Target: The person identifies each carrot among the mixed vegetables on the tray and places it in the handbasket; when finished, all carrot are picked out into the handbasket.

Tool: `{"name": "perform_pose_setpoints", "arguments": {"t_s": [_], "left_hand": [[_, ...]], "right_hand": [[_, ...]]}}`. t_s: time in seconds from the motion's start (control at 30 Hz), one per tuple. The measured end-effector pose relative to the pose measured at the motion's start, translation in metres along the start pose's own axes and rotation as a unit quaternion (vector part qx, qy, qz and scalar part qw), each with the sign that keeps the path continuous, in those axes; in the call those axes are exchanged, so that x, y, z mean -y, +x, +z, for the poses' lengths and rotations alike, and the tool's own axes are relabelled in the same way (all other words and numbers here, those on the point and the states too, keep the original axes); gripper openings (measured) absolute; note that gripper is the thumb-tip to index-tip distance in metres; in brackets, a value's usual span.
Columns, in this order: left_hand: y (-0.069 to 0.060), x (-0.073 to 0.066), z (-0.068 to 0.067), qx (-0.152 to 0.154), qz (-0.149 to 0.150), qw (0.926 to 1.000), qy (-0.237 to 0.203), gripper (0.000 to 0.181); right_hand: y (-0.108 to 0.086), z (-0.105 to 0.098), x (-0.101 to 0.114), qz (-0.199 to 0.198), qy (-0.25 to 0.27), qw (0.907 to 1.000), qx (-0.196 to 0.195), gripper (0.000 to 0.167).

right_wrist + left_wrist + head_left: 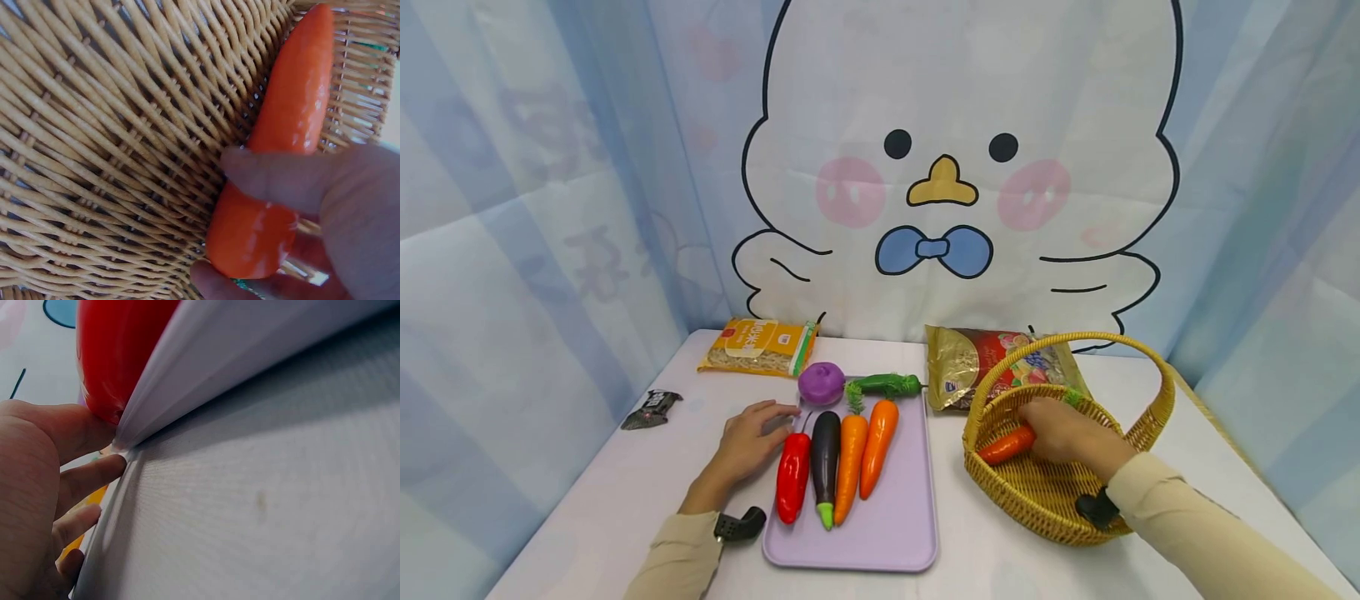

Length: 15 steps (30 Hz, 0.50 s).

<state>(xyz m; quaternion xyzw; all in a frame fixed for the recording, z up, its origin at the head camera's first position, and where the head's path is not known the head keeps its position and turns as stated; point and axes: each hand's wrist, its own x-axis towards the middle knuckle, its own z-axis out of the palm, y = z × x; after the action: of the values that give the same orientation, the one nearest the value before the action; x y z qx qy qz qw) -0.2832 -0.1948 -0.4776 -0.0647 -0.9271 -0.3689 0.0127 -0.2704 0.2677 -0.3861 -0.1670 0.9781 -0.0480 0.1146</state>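
Inside the wicker basket (1022, 504) at the right, my right hand (1058, 427) holds an orange carrot (294, 94), its thumb across the thick end. Some of the carrot's green top shows beneath the fingers in the right wrist view. My left hand (751, 440) rests at the left edge of the lilac tray (891, 533), fingers loosely bent and thumb by the rim. On that tray lie a red pepper (793, 477), an eggplant (826, 458), two carrots (851, 467), a green cucumber-like vegetable (880, 384) and a purple onion-like vegetable (822, 383).
A yellow-orange food packet (760, 347) lies at the back left, and a gold and red bag (958, 362) stands behind the basket. A small black packet (651, 410) lies at the far left. The basket's tall handle (1075, 337) arches over my right hand.
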Motion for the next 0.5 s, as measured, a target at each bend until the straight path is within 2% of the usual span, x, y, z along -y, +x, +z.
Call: {"name": "perform_pose_setpoints", "arguments": {"t_s": [0.13,0.33,0.5], "left_hand": [[-0.0006,-0.0013,-0.0003,0.002,-0.001,1.0000,-0.006,0.033],[-0.0005,-0.0015,0.0000,0.002,0.003,1.0000,-0.003,0.034],[-0.0011,-0.0014,-0.0004,0.001,0.001,1.0000,-0.001,0.033]], "right_hand": [[0.0007,0.0004,-0.0024,-0.006,0.020,0.9992,0.033,0.036],[-0.0010,-0.0021,-0.0051,-0.015,0.025,0.9987,0.043,0.030],[-0.0037,-0.0035,-0.0050,-0.003,0.031,0.9981,0.054,0.033]]}}
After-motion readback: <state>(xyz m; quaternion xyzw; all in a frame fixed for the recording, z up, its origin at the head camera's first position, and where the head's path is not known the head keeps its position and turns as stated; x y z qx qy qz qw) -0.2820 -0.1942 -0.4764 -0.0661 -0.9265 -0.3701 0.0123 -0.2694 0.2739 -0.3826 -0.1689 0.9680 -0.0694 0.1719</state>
